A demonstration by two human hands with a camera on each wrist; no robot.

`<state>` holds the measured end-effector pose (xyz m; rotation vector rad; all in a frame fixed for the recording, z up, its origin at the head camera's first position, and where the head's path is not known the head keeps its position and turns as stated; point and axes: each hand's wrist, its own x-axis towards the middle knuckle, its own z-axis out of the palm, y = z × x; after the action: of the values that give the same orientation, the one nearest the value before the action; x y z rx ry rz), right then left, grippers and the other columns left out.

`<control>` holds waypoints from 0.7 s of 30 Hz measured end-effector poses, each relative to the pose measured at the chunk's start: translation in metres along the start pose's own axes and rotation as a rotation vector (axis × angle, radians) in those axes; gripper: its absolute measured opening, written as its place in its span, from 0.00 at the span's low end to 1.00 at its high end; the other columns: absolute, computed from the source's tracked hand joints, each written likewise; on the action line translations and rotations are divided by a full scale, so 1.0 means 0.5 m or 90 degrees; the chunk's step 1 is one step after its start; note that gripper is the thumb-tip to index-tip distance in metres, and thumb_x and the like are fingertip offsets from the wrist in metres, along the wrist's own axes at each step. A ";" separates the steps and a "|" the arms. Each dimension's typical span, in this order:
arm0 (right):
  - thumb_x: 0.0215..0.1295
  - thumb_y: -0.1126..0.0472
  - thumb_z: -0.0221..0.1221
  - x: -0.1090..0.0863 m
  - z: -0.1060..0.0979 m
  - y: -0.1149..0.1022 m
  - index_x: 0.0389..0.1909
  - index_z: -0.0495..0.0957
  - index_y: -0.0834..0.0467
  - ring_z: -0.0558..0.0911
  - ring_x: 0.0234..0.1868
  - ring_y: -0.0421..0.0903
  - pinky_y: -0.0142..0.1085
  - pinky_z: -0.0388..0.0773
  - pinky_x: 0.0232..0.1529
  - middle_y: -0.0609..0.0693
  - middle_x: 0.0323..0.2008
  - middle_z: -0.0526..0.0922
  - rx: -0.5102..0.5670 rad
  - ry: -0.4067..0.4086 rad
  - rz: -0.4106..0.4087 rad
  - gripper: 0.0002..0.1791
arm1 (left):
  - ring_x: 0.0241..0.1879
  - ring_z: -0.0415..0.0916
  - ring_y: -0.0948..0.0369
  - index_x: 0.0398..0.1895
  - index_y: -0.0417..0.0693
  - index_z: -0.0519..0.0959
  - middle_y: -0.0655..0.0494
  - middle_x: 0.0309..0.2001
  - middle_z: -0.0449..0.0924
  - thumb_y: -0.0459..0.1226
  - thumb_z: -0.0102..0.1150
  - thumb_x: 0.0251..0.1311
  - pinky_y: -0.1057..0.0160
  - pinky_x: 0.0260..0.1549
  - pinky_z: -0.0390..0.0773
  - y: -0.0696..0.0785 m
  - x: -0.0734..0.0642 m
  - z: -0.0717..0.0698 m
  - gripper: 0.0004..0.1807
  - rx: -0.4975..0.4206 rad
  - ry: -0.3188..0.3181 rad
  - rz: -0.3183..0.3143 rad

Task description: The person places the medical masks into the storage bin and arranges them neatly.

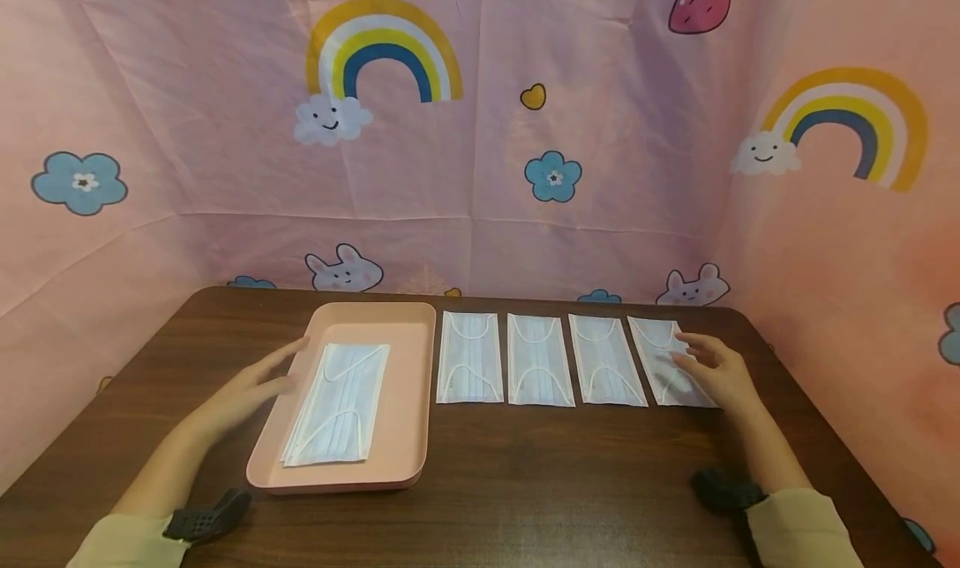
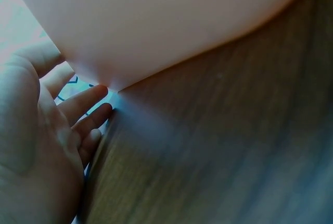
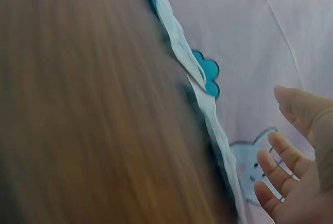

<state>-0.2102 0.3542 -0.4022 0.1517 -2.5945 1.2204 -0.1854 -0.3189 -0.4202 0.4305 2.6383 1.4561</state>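
Observation:
A pink tray (image 1: 408, 401) stands on the left half of the table, with a stack of white face masks (image 1: 341, 406) lying in it. My left hand (image 1: 236, 397) is at the tray's left side, fingertips against or very close to its wall (image 2: 156, 21); the fingers are loosely extended and grip nothing. Several more face masks lie in a row to the right of the tray, starting with one mask (image 1: 470, 358) close by it. Over the rightmost mask (image 1: 671, 368) hovers my right hand (image 1: 723, 376), fingers relaxed and apart, covering part of its right edge.
The dark wooden table (image 1: 525, 485) has rounded back corners. A pink patterned cloth (image 1: 480, 151) hangs behind and at both sides of it. Each forearm wears a black wrist strap, one on the left (image 1: 206, 518) and one on the right (image 1: 723, 491).

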 end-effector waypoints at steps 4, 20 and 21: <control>0.64 0.55 0.63 0.000 -0.011 0.024 0.58 0.73 0.65 0.75 0.52 0.58 0.23 0.69 0.40 0.66 0.56 0.74 -0.009 0.008 0.028 0.26 | 0.68 0.44 0.34 0.74 0.43 0.53 0.36 0.72 0.49 0.41 0.53 0.67 0.30 0.56 0.52 0.002 -0.003 -0.002 0.36 0.005 0.001 -0.004; 0.61 0.51 0.65 0.024 -0.026 0.055 0.64 0.67 0.66 0.71 0.53 0.64 0.56 0.67 0.49 0.69 0.58 0.71 -0.105 -0.092 0.053 0.35 | 0.68 0.42 0.35 0.73 0.40 0.53 0.37 0.72 0.49 0.37 0.54 0.66 0.30 0.57 0.50 0.005 -0.002 -0.003 0.36 -0.025 -0.001 0.012; 0.61 0.51 0.65 0.024 -0.025 0.056 0.63 0.67 0.66 0.71 0.52 0.64 0.54 0.68 0.48 0.69 0.57 0.72 -0.113 -0.094 0.049 0.36 | 0.68 0.42 0.35 0.73 0.40 0.53 0.37 0.72 0.49 0.37 0.54 0.66 0.30 0.57 0.50 0.005 -0.002 -0.003 0.36 -0.026 -0.002 0.010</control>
<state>-0.2251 0.3820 -0.4116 0.1112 -2.8459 1.0330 -0.1841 -0.3191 -0.4175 0.4512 2.6032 1.5104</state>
